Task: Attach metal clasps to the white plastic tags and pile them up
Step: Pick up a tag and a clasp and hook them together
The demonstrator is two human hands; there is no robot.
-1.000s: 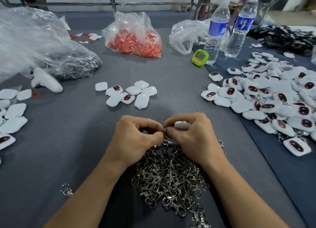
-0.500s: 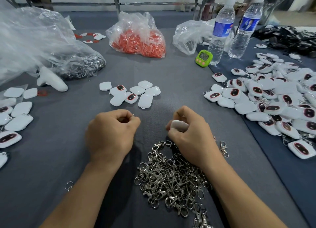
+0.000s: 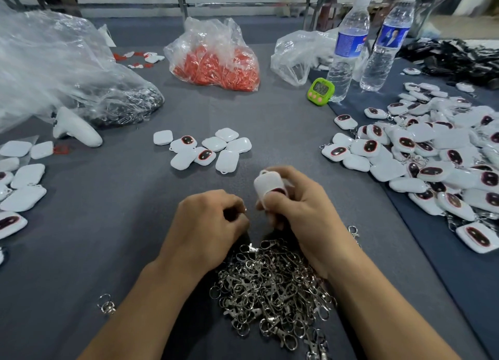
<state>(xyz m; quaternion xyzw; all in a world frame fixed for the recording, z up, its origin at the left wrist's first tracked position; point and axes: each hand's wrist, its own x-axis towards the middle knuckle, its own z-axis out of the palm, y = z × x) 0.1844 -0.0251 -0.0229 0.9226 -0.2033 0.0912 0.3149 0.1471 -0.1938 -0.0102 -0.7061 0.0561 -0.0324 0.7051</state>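
- Gripping a white plastic tag (image 3: 270,183) upright in my right hand (image 3: 297,205), loop end up; fingers closed around it
- my left hand (image 3: 210,224) curled shut, pinching a small metal ring (image 3: 245,209); clasp pile (image 3: 272,286) beneath both wrists

I see a grey cloth-covered surface (image 3: 270,122) under soft, even light. Behind it stand metal-legged tables (image 3: 183,5).

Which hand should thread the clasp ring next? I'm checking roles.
The left hand: it pinches a small ring beside the white tag, whose loop points up in the right hand.
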